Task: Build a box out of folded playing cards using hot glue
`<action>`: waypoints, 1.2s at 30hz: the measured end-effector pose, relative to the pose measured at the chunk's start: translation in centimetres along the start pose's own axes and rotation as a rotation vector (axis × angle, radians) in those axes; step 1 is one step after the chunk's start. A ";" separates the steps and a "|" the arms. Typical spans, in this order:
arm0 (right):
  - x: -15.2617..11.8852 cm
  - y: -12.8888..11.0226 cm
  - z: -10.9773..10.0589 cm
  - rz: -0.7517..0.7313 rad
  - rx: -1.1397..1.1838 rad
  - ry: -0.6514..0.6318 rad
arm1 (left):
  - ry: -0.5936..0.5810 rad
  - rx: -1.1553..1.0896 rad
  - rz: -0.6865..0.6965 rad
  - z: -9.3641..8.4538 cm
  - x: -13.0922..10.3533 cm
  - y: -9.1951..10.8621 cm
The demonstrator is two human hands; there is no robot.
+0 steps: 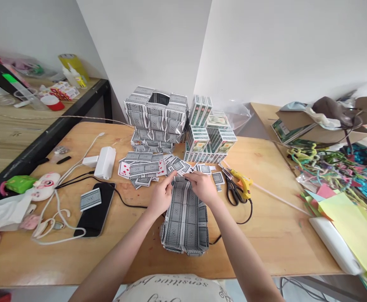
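Observation:
An open, long box built from grey-backed playing cards (183, 222) lies on the table in front of me. At its far end, my left hand (162, 196) has its thumb and fingers closed on the left part of the end wall. My right hand (204, 187) pinches the same wall from the right, its fingertips close to the left ones. Just beyond my hands, loose playing cards (144, 167) lie in an overlapping heap, some face up. Further back rises a larger structure of folded cards (156, 113).
Stacked card packs (210, 138) stand at the back. A yellow glue gun (245, 182) and black-handled scissors (233, 191) lie to the right. A phone (98, 216) with a card on it, cables and a white adapter (105, 162) are left. Coloured paper (353, 226) is far right.

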State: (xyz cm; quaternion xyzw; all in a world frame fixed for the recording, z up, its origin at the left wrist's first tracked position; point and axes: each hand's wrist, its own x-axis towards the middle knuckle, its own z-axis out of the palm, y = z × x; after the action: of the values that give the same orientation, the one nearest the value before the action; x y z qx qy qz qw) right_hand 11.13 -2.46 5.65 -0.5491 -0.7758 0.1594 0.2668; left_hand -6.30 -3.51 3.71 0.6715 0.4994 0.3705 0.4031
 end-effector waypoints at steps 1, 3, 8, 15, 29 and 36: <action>-0.1 0.1 0.2 0.003 0.025 0.024 | -0.001 -0.016 0.002 0.1 0.0 -0.1; -0.2 0.4 0.7 0.005 0.071 0.080 | -0.003 -0.053 0.006 0.2 0.0 -0.3; -0.4 0.5 1.4 0.034 0.143 0.185 | -0.010 -0.200 0.001 0.6 -0.1 -0.7; -0.6 0.1 1.8 0.112 0.175 0.240 | -0.093 -0.337 -0.031 0.7 -0.4 -0.3; -0.3 0.2 1.6 0.148 0.225 0.223 | -0.121 -0.303 -0.029 0.4 -0.4 -0.1; -0.2 0.2 0.9 0.138 0.173 0.106 | -0.100 -0.272 -0.093 0.7 -0.4 -0.6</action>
State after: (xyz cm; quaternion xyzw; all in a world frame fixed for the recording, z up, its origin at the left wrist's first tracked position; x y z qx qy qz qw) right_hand 10.84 -2.54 4.76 -0.5836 -0.7044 0.2144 0.3424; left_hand -6.00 -3.90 2.84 0.6043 0.4547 0.3818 0.5313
